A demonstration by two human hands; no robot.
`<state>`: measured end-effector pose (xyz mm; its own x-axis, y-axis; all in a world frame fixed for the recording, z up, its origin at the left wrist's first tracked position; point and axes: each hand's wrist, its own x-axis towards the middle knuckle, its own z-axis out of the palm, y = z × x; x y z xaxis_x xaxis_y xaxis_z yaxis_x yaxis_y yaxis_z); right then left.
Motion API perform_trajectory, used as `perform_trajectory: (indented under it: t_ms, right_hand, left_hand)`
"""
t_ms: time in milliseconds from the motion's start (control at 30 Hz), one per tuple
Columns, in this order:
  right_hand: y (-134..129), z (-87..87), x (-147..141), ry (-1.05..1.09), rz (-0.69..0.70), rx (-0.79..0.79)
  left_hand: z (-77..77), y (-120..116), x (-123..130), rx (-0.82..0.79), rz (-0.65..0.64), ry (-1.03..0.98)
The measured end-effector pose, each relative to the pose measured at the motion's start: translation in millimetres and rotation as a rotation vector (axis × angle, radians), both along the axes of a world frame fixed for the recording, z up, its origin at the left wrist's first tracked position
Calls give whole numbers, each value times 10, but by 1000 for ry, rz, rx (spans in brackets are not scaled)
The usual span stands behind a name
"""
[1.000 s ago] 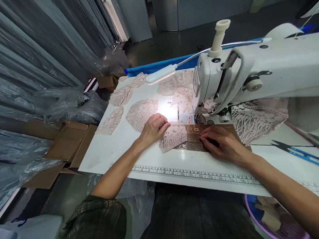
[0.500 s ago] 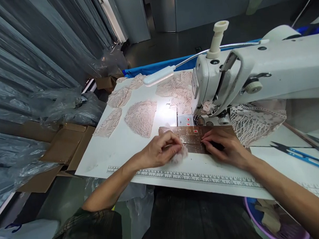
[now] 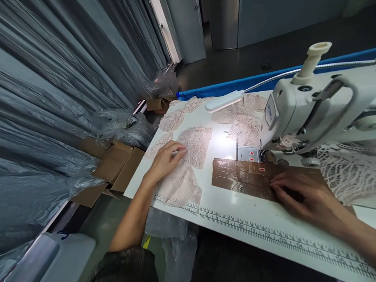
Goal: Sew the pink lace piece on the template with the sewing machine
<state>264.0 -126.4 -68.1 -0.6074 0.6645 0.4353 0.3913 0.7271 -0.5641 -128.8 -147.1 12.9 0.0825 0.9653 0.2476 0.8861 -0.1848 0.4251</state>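
At near left, the left hand (image 3: 167,162), pinch unclear, has brought the lace piece (image 3: 182,186) over the ruler marks (image 3: 229,222), baring the brown plate (image 3: 238,178), where the right hand (image 3: 307,196) holds its fingertips nearly together, anything pinched hidden.

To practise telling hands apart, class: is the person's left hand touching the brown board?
No: the left hand is at a pale lace piece, with white tabletop showing between that piece and the brown board.
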Motion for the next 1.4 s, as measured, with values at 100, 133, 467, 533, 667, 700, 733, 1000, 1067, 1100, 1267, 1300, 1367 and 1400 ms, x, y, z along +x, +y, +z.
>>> perform_trajectory:
  t_ms: [100, 133, 467, 533, 667, 700, 733, 1000, 1067, 1100, 1267, 1300, 1367, 1400]
  right_hand:
    - [2, -8, 2, -11, -3, -16]
    - [2, -8, 1, -12, -2, -21]
    - [-19, 22, -35, -23, -1, 48]
    - [-22, 28, -35, -13, 7, 56]
    - [-35, 64, -36, 3, -5, 18]
    - [-41, 76, -38, 5, -10, 2]
    - [-47, 88, -40, 10, -15, -12]
    - [-57, 138, -58, 65, -10, -89]
    - [-54, 139, -60, 73, -7, -104]
    - [-52, 139, -60, 79, -8, -112]
    - [-31, 194, -51, 152, -58, -187]
    - [-30, 227, -53, 159, -75, -246]
    - [-44, 312, -74, 172, -52, -461]
    - [-61, 358, -94, 185, 11, -598]
  left_hand:
    - [-159, 124, 174, -42, -47, -1]
    - [-190, 159, 215, -53, -63, 27]
    - [-29, 151, 711, -168, -270, -170]
    - [-40, 98, 950, -268, -511, -165]
    - [-111, 156, 1187, -165, -610, -38]
    - [-136, 207, 1183, -124, -541, -13]
    - [-165, 265, 1165, -105, -478, 6]
    - [-348, 438, 1104, -100, -470, 5]
    - [-349, 421, 1125, -88, -504, 21]
    - [-347, 419, 1133, -85, -524, 33]
    - [-333, 412, 1205, -43, -616, 74]
    - [-320, 383, 1242, -34, -622, 59]
    - [-270, 277, 1347, -37, -611, -18]
    - [-232, 205, 1410, -49, -605, -85]
